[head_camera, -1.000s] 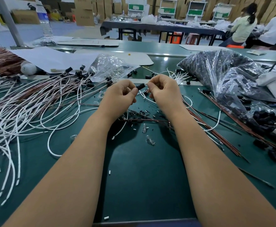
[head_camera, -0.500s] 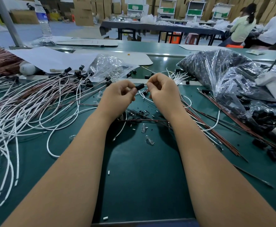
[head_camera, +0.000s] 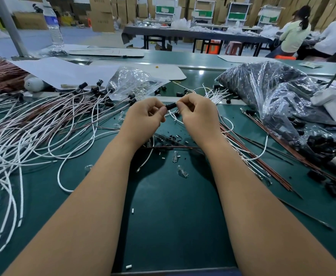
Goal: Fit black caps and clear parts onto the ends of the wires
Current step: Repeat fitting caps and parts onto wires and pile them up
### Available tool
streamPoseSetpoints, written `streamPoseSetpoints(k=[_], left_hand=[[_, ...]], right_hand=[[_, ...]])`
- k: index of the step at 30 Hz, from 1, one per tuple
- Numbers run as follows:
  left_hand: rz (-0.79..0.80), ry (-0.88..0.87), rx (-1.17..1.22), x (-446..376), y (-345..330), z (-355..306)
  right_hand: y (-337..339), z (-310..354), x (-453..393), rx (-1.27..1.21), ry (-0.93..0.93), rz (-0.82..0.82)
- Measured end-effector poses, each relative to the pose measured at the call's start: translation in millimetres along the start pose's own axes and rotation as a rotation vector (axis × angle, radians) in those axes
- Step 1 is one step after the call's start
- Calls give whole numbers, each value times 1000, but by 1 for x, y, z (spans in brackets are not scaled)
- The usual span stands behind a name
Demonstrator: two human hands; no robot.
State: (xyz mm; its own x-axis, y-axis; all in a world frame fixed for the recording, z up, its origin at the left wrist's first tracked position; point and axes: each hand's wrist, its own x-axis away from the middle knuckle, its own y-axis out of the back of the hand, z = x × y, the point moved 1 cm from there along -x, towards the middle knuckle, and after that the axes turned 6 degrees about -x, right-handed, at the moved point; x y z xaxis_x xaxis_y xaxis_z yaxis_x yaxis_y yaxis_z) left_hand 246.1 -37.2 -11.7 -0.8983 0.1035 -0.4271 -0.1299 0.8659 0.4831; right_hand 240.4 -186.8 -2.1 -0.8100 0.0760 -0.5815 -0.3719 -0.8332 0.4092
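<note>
Hands at mid-desk, raised just above the surface: the left hand and the right hand meet fingertip to fingertip, each pinching one end of a single black cap held level between them, with a white wire trailing down from the meeting point. The step in hand appears to be seating this cap on a wire end; whether the wire is fully home inside the cap cannot be told. The next move likely calls for a steady axial push with the cap kept in line, then a clear part. Nearest the viewer, loose clear parts lie on the green desk, between the forearms. To the left spreads a pile of white and brown wires, those at its far edge already bearing finished caps. Beyond the hands lies a clear bag of small parts; far right, a large bag of black caps, well apart from the hands
</note>
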Motion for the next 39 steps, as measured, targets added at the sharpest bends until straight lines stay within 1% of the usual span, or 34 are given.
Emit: streamPoseSetpoints(k=[4,9,13,17,20,23,27,29,31,34,36,39], left_hand=[[-35,8,-39,-1,0,1],[-97,14,-61,-3,0,0],[-40,43,-20,-5,0,-1],[64,56,-5,-6,0,-1],[81,47,27,-5,1,-1],[-6,48,55,-4,1,-2],[-224,104,86,-8,8,5],[-297,140,117,-13,11,10],[-335,152,120,-15,10,13],[-348,129,7,-15,6,14],[-350,113,-28,-15,5,14],[-403,120,-39,-15,9,14]], right_hand=[[-4,3,3,67,25,18],[-7,7,5,83,62,37],[-5,7,3,96,43,23],[-2,5,2,110,-10,18],[-2,4,2,91,-34,6],[-1,2,0,82,-38,-35],[5,-5,-4,61,-90,-88],[4,-6,-4,71,-97,-88],[0,-3,-2,100,-89,-39],[-6,-1,0,206,-62,113],[-8,0,1,250,-48,213],[-13,3,4,219,-22,309]])
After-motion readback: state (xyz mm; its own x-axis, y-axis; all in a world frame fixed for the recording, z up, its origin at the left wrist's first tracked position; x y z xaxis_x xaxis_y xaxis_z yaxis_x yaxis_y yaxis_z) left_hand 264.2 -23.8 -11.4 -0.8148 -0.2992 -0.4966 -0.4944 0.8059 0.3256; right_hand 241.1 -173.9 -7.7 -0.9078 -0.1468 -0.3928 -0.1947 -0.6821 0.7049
